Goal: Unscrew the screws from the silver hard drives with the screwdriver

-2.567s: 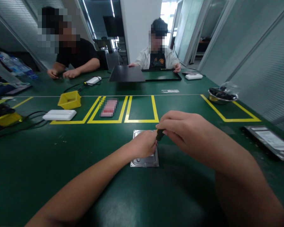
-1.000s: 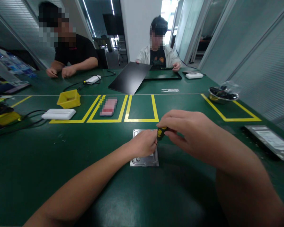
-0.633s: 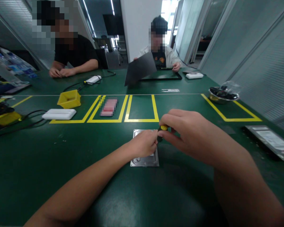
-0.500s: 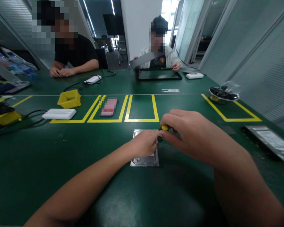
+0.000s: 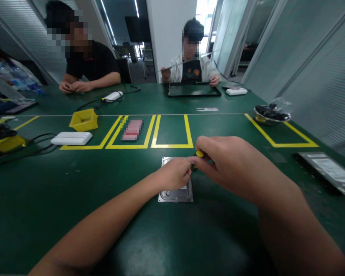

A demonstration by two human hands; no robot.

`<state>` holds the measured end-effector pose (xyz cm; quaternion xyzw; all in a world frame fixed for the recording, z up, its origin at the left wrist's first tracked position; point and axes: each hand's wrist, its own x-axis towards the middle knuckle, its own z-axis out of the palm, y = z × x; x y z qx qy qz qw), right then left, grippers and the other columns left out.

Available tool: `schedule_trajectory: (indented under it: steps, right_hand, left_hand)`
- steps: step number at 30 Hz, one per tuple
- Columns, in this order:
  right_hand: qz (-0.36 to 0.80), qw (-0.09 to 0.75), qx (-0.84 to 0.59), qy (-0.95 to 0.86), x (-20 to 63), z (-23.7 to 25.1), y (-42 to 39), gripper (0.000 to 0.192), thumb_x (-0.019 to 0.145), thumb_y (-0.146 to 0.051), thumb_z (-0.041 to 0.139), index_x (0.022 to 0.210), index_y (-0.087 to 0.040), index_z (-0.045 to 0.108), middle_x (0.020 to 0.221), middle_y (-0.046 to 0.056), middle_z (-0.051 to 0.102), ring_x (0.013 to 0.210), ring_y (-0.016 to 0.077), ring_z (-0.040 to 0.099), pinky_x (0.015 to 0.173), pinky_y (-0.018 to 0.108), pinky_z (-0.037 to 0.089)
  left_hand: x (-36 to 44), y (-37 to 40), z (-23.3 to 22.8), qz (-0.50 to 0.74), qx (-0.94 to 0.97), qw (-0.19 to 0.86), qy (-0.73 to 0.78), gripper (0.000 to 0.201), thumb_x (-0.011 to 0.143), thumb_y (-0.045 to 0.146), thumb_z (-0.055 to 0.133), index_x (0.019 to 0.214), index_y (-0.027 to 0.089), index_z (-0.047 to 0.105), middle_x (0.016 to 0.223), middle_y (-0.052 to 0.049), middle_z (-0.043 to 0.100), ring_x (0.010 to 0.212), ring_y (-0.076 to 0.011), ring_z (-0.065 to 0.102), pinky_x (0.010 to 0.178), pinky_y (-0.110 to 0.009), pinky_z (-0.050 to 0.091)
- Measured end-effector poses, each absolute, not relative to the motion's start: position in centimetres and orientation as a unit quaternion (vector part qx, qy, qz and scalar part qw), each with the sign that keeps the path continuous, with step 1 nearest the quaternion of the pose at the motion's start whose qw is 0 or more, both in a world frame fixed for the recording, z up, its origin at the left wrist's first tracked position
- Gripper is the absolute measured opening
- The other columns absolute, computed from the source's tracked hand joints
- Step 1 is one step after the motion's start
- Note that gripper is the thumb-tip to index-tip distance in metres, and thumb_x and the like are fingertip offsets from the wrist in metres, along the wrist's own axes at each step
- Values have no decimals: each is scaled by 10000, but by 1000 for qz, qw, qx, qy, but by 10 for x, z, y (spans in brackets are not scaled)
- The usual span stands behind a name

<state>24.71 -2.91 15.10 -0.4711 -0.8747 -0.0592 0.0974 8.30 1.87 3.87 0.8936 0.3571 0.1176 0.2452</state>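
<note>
Around the metal drive (image 5: 176,194) the green mat (image 5: 109,214) lies bare on its left, right and near sides. Both hands sit atop it, left hand (image 5: 172,174) and right hand (image 5: 224,163). Beyond the drive, the yellow tape box (image 5: 171,132) is open. Far left of it, cables (image 5: 31,147) and a white case (image 5: 71,138) crowd the mat.

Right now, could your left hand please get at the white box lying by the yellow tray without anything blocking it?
Probably yes. The left hand rests on the metal drive, and only bare green table lies between it and the white box. Whether the arm stretches that far, I cannot tell.
</note>
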Motion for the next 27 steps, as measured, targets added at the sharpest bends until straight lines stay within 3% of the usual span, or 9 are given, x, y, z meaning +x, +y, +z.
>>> schedule_trajectory:
  steps: [17,27]
  right_hand:
    - [-19,84,-441,-893,253,149,-30,37,913,-211,556,917,-184,581,821,19,593,698,140,524,586,257,279]
    - [30,102,-401,-910,257,147,-29,168,905,-125,548,1028,-188,643,942,38,625,821,139,581,681,255,371]
  left_hand:
    - [76,24,33,119,905,245,327,111,805,136,475,827,160,580,872,-60,670,801,-187,608,726,-301,454]
    - [78,24,32,112,899,246,344,120,824,134,486,872,152,595,919,-69,666,862,-190,605,769,-302,463]
